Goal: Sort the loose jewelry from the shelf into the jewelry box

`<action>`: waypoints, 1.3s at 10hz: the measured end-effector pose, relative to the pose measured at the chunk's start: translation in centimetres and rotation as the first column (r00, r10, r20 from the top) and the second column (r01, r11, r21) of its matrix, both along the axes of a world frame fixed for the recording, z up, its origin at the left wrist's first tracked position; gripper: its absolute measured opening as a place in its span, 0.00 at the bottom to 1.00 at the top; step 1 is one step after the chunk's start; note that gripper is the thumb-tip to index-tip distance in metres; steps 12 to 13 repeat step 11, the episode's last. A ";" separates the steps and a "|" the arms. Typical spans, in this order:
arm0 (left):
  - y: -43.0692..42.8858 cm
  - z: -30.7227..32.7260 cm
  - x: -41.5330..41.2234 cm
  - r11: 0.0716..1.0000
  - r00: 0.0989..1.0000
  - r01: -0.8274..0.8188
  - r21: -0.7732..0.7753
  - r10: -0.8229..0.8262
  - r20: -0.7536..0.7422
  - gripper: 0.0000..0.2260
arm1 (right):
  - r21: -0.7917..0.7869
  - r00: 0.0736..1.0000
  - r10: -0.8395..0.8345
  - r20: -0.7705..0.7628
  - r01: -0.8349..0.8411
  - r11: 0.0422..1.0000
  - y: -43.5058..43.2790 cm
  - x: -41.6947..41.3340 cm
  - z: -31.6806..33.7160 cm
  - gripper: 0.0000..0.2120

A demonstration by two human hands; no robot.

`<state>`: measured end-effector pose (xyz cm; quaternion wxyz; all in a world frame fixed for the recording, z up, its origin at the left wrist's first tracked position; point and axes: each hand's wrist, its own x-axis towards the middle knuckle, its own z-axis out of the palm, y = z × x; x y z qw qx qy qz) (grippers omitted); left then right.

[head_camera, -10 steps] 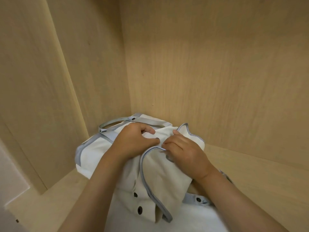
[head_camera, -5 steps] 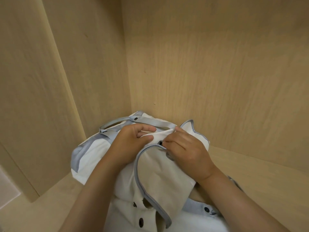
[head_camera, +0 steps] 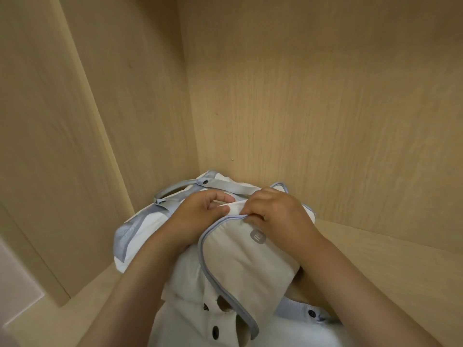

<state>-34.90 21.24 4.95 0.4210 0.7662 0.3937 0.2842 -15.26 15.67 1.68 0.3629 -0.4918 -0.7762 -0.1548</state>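
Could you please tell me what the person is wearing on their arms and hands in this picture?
Nothing that shows. The left hand and right hand are ungloved, both forearms bare to the frame's edge: no sleeve, watch or bracelet, and no ring on the fingers in view.

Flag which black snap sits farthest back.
The snap on the grey carry handle, beyond the left hand; the rest sit lower on the backpack, nearer the camera.
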 end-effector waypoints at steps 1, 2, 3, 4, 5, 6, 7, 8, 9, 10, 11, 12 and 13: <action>-0.3 1.5 -0.4 0.995 0.997 0.044 -0.087 -0.050 -0.066 0.08 | -0.076 0.999 0.014 -0.047 -0.018 0.997 -0.1 0.1 -0.2 0.05; -0.9 2.4 -0.3 0.994 0.972 0.109 0.029 -0.101 -0.211 0.14 | -0.087 0.993 0.003 -0.119 -0.014 0.996 -0.3 -0.2 -0.6 0.11; -2.0 2.2 -0.1 0.923 0.905 0.116 0.366 0.053 -0.422 0.20 | -0.051 0.963 -0.176 -0.206 0.169 0.984 -0.8 -0.7 -1.4 0.20; -3.5 1.8 0.3 0.716 0.808 0.220 0.663 0.247 -0.535 0.20 | -0.219 0.893 -0.374 -0.249 0.325 0.920 -1.0 -0.9 -2.0 0.31; -5.2 0.9 0.4 0.700 0.725 0.280 0.657 0.294 -0.622 0.24 | -0.433 0.892 -0.444 -0.087 0.368 0.823 -1.1 -1.0 -2.5 0.40; -6.7 -1.1 -0.1 0.784 0.653 0.284 0.551 0.263 -0.710 0.41 | -0.554 0.914 -0.396 -0.088 0.286 0.782 -1.3 -0.8 -3.1 0.41; -7.5 -3.2 0.4 0.742 0.632 0.283 0.608 0.333 -0.700 0.44 | -0.574 0.936 -0.345 -0.074 0.243 0.782 -1.1 0.5 -3.7 0.39; -7.3 -4.1 2.2 0.726 0.605 0.280 0.628 0.374 -0.703 0.44 | -0.619 0.942 -0.334 -0.021 0.250 0.745 -0.8 2.3 -4.0 0.39; -7.1 -4.2 3.2 0.727 0.591 0.264 0.633 0.397 -0.702 0.41 | -0.670 0.942 -0.335 0.012 0.256 0.697 -0.9 3.4 -3.5 0.40; -7.2 -4.3 3.4 0.739 0.576 0.266 0.619 0.393 -0.717 0.37 | -0.670 0.945 -0.324 -0.050 0.209 0.713 -2.0 3.7 -2.8 0.39; -7.5 -2.4 3.1 0.810 0.733 0.145 0.569 0.298 -0.612 0.36 | -0.599 0.925 -0.353 -0.139 0.205 0.774 -4.1 4.1 -0.1 0.36; -7.5 -2.4 3.1 0.810 0.733 0.145 0.569 0.298 -0.612 0.36 | -0.599 0.925 -0.353 -0.139 0.205 0.774 -4.1 4.1 -0.1 0.36; -7.5 -2.4 3.1 0.810 0.733 0.145 0.569 0.298 -0.612 0.36 | -0.599 0.925 -0.353 -0.139 0.205 0.774 -4.1 4.1 -0.1 0.36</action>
